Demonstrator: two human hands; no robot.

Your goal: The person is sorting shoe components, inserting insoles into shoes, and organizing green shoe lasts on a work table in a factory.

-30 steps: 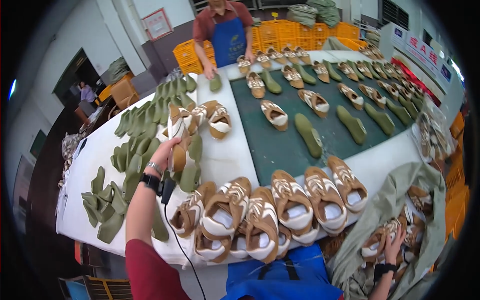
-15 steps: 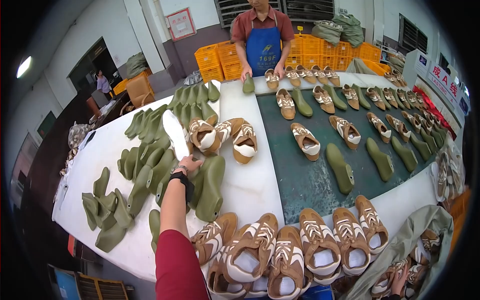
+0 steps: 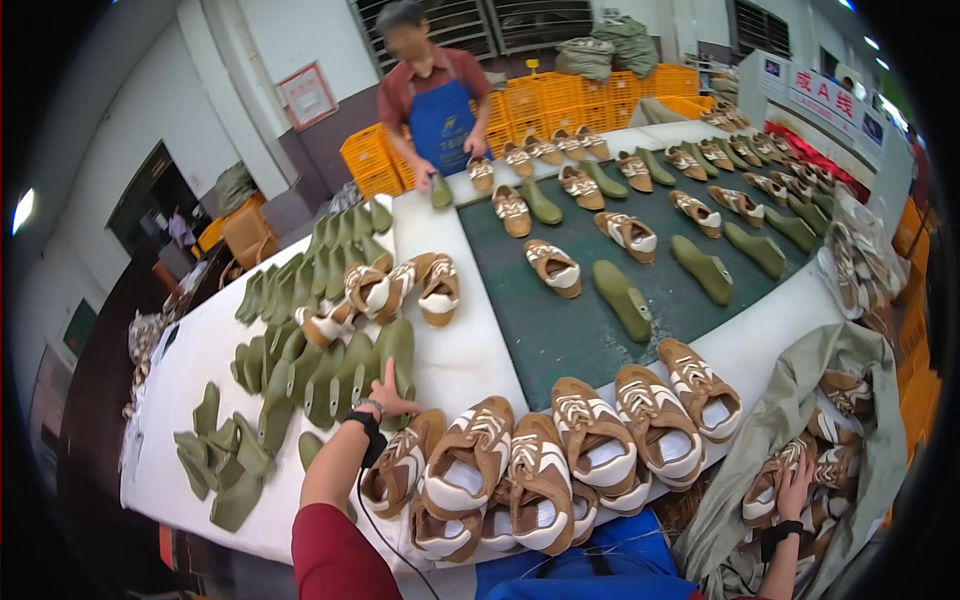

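Two hands busy | left hand (image 3: 388,398) fingers spread, resting on green shoe last (image 3: 398,352) at table (image 3: 470,350) edge: stiff, light, grip mid-body | right hand (image 3: 797,486) in sack (image 3: 800,400), pinching brown shoe (image 3: 770,478): soft.

Olive shoe lasts (image 3: 340,375) clustered on white table.

Olive-green shoe lasts (image 3: 330,370) lie on a white table (image 3: 470,350); the conveyor mat (image 3: 580,320) is dark green. Shoe uppers (image 3: 540,470) are tan-brown with cream panels and white linings. Apron (image 3: 440,125) blue, crates (image 3: 540,95) orange.
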